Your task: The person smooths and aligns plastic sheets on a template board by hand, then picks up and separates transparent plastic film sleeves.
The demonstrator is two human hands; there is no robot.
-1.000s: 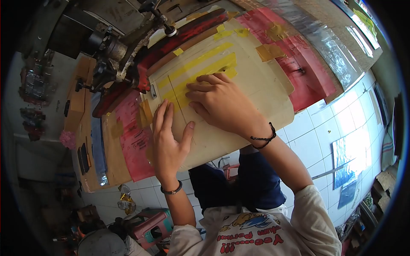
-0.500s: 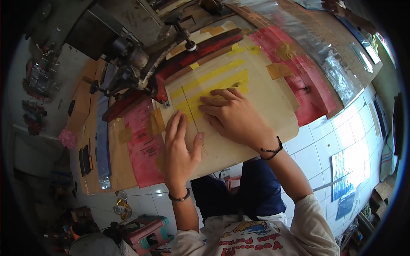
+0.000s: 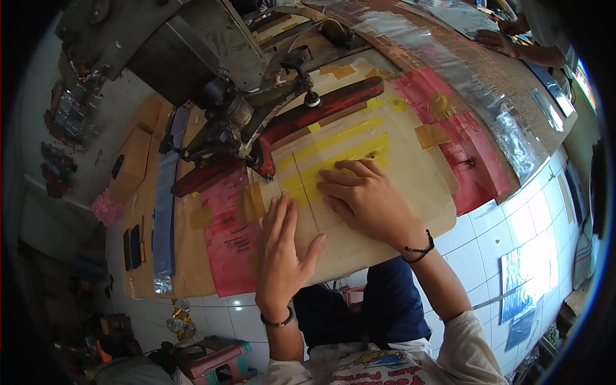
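Observation:
My left hand (image 3: 282,253) lies flat with its fingers together and thumb apart on the lower left edge of a beige board (image 3: 410,218). My right hand (image 3: 369,199) rests on the board's middle, fingers bent and spread a little, over yellow tape (image 3: 343,144). A dark straight line (image 3: 306,192) runs between the two hands. Just beyond the board stands a red angled metal frame (image 3: 321,109) under a dark machine head (image 3: 228,106). Nothing shows in either palm, and the undersides of the fingers are hidden.
Red sheeting (image 3: 471,163) covers the table on both sides of the board. Clear plastic (image 3: 513,135) lies to the right. At the back right, another person's hand (image 3: 497,43) rests on the table. A blue-grey strip (image 3: 165,212) and a cardboard box (image 3: 131,163) are at left.
The view has shifted, so the board, machine and both hands appear lower and further right. Both hands keep nearly the same place on the board. Another person's arms have come into view at the back right.

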